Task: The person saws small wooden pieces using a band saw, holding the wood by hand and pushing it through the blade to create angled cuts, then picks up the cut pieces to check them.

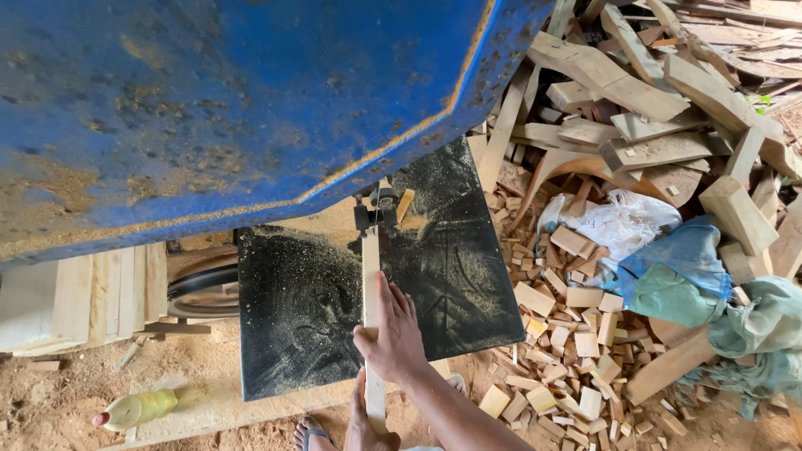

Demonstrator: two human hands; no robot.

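Lengthwise, wood strip (pixel 371 284) under fingers (pixel 393 305) (flat)

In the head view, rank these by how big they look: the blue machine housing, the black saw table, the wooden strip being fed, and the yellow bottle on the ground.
1. Blue machine housing, though it is nearest the camera.
2. Black saw table.
3. Wooden strip, partly covered by the right hand.
4. Yellow bottle.
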